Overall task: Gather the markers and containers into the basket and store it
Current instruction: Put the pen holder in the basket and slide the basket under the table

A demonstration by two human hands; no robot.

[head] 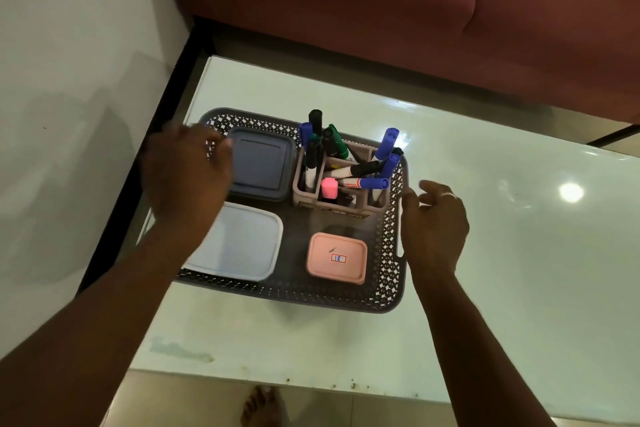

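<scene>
The basket point(388, 291) sat on the bench point(502, 253), its long axis running roughly from 9 to 3 o'clock, slightly skewed. Inside, the dark lidded container point(259, 166) lay at 11 o'clock, the white container point(242, 246) at 8 o'clock and the pink container point(336, 258) at 5 o'clock. The marker holder point(332, 198) stood at 1 o'clock, and its markers point(360, 168) pointed variously: several upright, others leaning toward 3 o'clock with caps outward. Your left hand point(187, 177) hovered over the basket's 9 o'clock rim, blurred, so I could not tell its grip. Your right hand point(436, 225) was at the 3 o'clock handle slot, fingers spread loose, grasping nothing. A sofa point(381, 10) stood at 12 o'clock.
</scene>
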